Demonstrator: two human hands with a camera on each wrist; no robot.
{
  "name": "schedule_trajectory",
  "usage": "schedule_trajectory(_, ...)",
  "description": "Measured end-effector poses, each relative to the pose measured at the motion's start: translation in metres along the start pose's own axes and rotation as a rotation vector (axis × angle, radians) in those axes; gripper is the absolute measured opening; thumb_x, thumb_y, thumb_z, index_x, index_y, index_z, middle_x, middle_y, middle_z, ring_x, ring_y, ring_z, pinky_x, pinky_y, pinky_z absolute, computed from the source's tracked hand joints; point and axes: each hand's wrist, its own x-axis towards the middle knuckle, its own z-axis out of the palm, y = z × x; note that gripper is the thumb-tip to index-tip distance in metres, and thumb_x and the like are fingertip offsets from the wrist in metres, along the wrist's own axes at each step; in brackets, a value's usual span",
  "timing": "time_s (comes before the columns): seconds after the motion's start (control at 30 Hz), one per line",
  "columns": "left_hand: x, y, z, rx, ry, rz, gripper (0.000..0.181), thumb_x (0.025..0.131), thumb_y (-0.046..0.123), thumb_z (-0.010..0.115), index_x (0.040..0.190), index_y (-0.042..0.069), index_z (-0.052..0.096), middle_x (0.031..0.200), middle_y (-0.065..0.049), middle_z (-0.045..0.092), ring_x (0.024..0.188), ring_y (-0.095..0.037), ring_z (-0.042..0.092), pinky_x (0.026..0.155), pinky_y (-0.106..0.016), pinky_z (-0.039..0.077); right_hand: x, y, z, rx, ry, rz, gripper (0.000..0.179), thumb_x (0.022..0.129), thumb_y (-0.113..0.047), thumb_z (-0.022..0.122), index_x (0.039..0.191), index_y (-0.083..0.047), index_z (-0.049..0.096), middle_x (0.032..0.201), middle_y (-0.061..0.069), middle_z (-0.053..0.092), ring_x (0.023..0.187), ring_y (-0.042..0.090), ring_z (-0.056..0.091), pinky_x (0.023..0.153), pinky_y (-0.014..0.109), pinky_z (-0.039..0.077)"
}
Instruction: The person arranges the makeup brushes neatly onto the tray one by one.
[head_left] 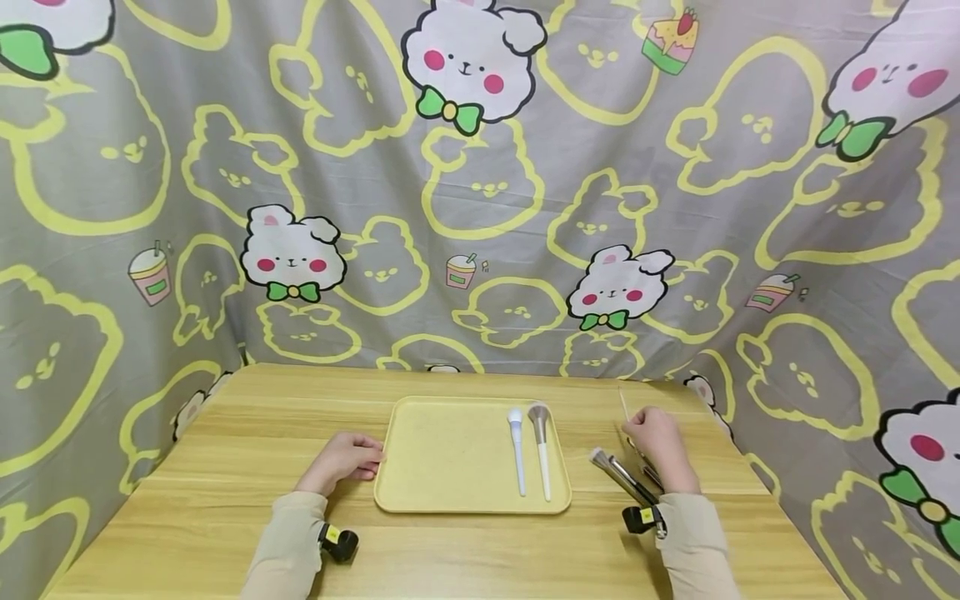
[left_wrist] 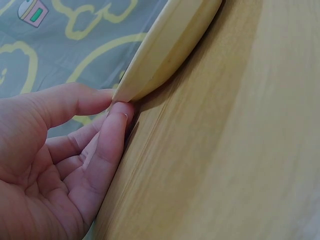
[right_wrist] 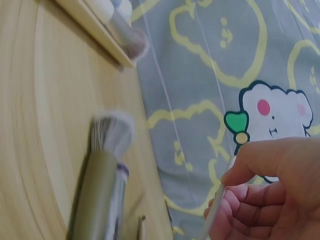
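Note:
My left hand [head_left: 345, 461] pinches the left rim of a yellow tray [head_left: 450, 467] between thumb and fingertips, as the left wrist view shows. On the tray's right side lie two makeup brushes side by side, one pale-blue-handled brush [head_left: 519, 458] and one white-handled brush [head_left: 544, 467] with brownish bristles. To the right of the tray, my right hand [head_left: 663, 437] pinches a slim makeup brush [right_wrist: 214, 214] with a thin pale handle, held raised and tilted. Its tip is too small to make out. Several other makeup brushes [head_left: 617, 473] lie on the table beside and partly under this hand.
The wooden table [head_left: 450, 558] carries the tray and the loose brushes. A grey patterned curtain [head_left: 360, 183] hangs behind and along both sides. Each wrist wears a small black camera, such as the left camera [head_left: 341, 546].

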Motion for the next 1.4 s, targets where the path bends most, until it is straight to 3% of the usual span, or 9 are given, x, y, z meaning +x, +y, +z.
schedule_trajectory(0.47,-0.001,0.001,-0.002,0.003,-0.024,0.004,0.029,0.087,0.007,0.067,0.11,-0.011,0.062,0.08,-0.008,0.068,0.066,-0.012,0.064,0.061,-0.025,0.058,0.006,-0.033,0.026,0.105,-0.029,-0.008,0.012,0.084,-0.013,0.057,0.075,-0.005,0.056,0.058,0.002,0.054,0.053,0.016,0.051,0.053,0.026,0.04)
schedule_trajectory(0.87,-0.003,0.002,-0.002,-0.013,-0.027,-0.003,0.027,0.087,0.005,0.066,0.108,-0.011,0.062,0.078,-0.007,0.067,0.065,-0.011,0.063,0.061,-0.023,0.057,0.009,-0.068,0.052,0.145,-0.005,-0.062,0.009,0.08,-0.01,0.061,0.074,-0.004,0.059,0.062,0.003,0.055,0.055,0.015,0.05,0.052,0.025,0.041)
schedule_trajectory(1.17,-0.004,0.002,-0.001,-0.011,-0.018,-0.004,0.026,0.086,0.004,0.067,0.107,-0.011,0.062,0.077,-0.008,0.067,0.064,-0.011,0.063,0.059,-0.023,0.057,0.006,-0.093,0.071,0.239,-0.054,-0.072,0.005,0.079,-0.004,0.06,0.074,-0.004,0.059,0.058,0.003,0.057,0.046,0.011,0.052,0.044,0.021,0.04)
schedule_trajectory(1.4,-0.003,0.001,-0.004,-0.033,-0.051,0.011,0.028,0.086,0.007,0.068,0.106,-0.01,0.063,0.078,-0.006,0.068,0.065,-0.011,0.064,0.06,-0.022,0.057,0.003,-0.112,0.082,0.327,-0.11,-0.064,0.006,0.082,-0.003,0.062,0.077,-0.002,0.059,0.063,0.004,0.059,0.05,0.014,0.059,0.047,0.021,0.049)
